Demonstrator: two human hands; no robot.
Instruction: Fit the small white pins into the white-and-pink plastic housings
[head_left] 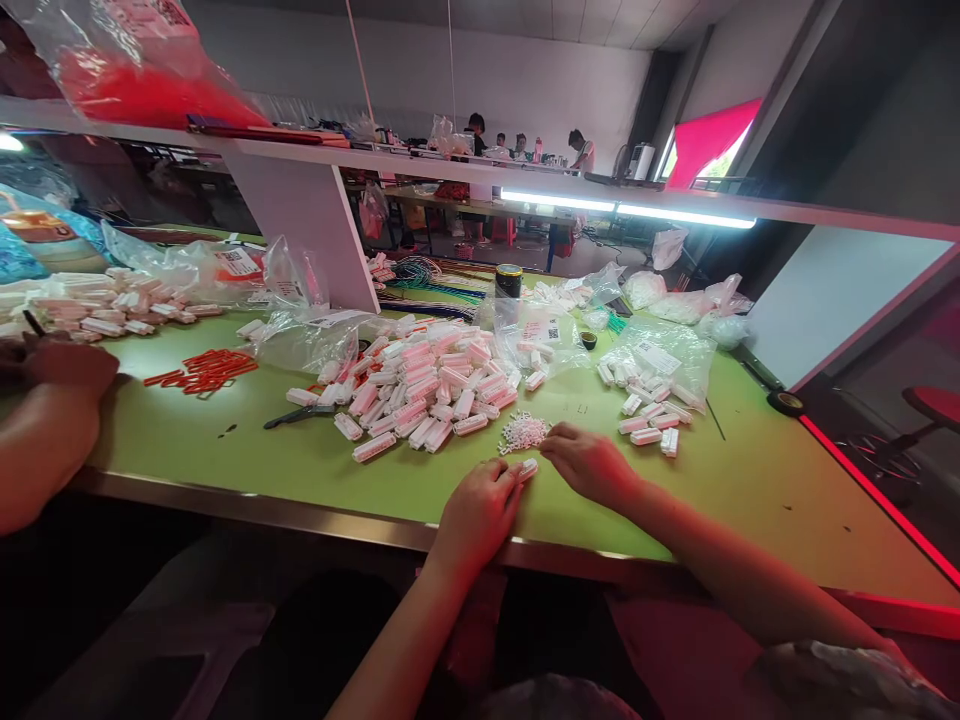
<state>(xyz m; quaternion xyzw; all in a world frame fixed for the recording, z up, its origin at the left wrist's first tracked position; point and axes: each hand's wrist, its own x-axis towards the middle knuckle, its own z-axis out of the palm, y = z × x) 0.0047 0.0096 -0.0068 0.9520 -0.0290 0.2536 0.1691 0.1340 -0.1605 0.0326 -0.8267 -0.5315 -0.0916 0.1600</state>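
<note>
My left hand (478, 508) rests near the table's front edge, its fingers closed on a white plastic connector housing (529, 468) whose far end shows past the fingertips. To the right of it my right hand (592, 466) has its fingers drawn together at the edge of a small pile of tiny white plastic pieces (523, 431). Whatever lies between those fingertips is too small or hidden to make out. Behind the hands rises a large heap of similar white housings (420, 385).
More housings spill from a clear plastic bag (679, 350) on the right. Cutting pliers (298, 415) and orange strips (202, 370) lie left. A co-worker's hand (71, 365) is at the far left. A white shelf (420, 165) with a lit tube (630, 210) spans the table.
</note>
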